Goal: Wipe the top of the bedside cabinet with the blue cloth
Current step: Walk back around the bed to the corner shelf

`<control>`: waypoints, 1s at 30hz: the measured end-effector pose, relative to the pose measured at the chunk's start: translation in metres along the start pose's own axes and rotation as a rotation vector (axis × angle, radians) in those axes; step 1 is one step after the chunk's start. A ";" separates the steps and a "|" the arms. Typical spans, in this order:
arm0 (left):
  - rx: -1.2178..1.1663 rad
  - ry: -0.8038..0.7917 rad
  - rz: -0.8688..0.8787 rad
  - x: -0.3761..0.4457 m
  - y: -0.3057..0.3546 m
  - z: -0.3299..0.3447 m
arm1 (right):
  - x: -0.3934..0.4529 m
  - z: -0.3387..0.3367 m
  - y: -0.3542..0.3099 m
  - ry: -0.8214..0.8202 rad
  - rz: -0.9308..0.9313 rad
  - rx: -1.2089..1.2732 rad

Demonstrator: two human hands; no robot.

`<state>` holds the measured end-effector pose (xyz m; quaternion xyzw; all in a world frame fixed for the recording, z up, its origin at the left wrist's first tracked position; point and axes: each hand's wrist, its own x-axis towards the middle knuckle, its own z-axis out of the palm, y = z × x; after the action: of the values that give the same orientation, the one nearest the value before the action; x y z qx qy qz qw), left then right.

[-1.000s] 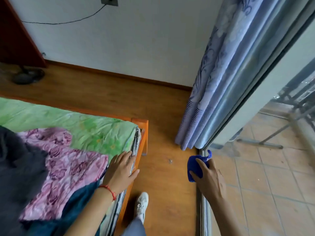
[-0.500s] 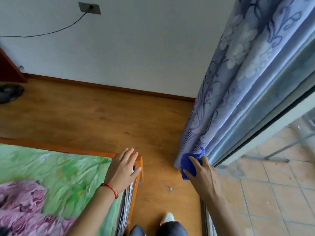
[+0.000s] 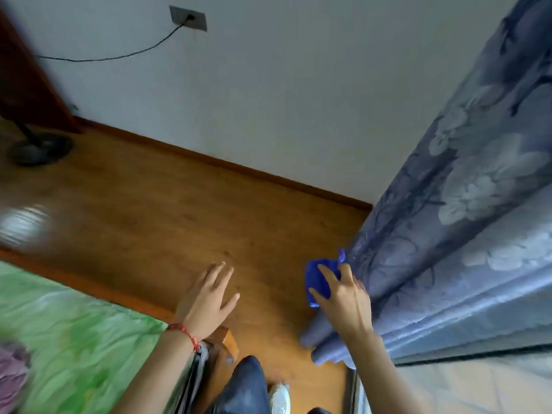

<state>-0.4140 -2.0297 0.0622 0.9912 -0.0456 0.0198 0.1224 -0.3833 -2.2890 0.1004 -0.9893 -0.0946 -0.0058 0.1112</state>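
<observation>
My right hand (image 3: 343, 297) grips a bunched blue cloth (image 3: 319, 279), held in the air right beside the hanging curtain. My left hand (image 3: 209, 297) hovers with fingers spread and straight above the wooden floor, just past the corner of the bed frame (image 3: 222, 339); a red string circles its wrist. No bedside cabinet shows in this view. The picture is blurred by motion.
A bed with a green sheet (image 3: 74, 339) fills the lower left. A blue-grey flowered curtain (image 3: 463, 219) hangs at the right. Wooden floor (image 3: 179, 210) runs to a white wall with a socket (image 3: 188, 17) and cable. A dark fan base (image 3: 38, 150) stands far left. My leg and white shoe (image 3: 279, 398) are below.
My left hand has lifted off the bed corner and now hovers over the floor. The view has swung up and to the right; my right hand still holds the cloth by the curtain.
</observation>
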 end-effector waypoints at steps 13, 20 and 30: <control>0.042 -0.010 -0.193 0.167 -0.073 0.015 | 0.231 0.034 0.009 -0.103 -0.028 0.116; 0.029 -0.044 -0.321 0.233 -0.134 0.005 | 0.345 0.050 -0.023 -0.141 -0.116 0.109; 0.045 0.016 -0.694 0.260 -0.203 -0.008 | 0.474 0.077 -0.121 -0.201 -0.539 -0.068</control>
<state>-0.1358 -1.8537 0.0344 0.9499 0.2955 -0.0143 0.1005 0.0590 -2.0682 0.0672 -0.9272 -0.3646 0.0595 0.0624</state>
